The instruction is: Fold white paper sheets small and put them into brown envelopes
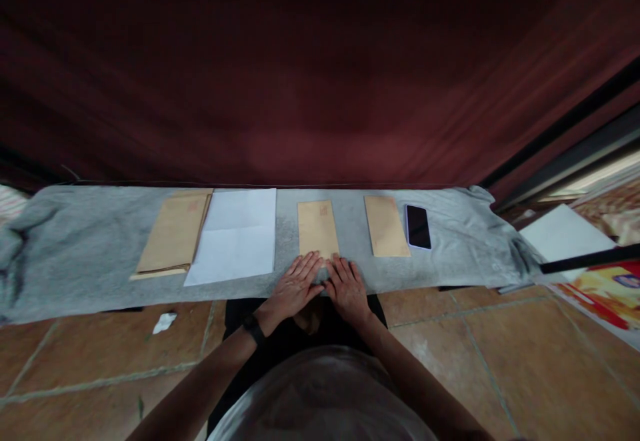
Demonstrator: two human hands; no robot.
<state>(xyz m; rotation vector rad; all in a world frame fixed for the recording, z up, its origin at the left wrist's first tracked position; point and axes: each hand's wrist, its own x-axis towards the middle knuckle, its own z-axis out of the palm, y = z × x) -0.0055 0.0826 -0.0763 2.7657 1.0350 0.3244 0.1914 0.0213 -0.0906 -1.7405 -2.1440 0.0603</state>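
Observation:
A tan envelope (318,226) with a small reddish print lies upright in front of me on the grey cloth (100,241). My left hand (295,285) rests flat at its lower left edge, fingers stretched out. At the lower right edge lies my right hand (349,289), its fingers spread and flat. The fingertips of both hands cover the envelope's near end, and the two thumbs almost meet. Neither hand grips anything. A second tan envelope (387,227) lies to the right, beside a dark phone (418,227) with a light rim.
White paper sheets (237,234) and a stack of larger tan envelopes (173,231) are on the left. A dark red curtain (320,94) hangs behind the cloth-covered surface. White scrap (164,323) lies on the tiled floor. At the right are a white board (565,234) and dark bars.

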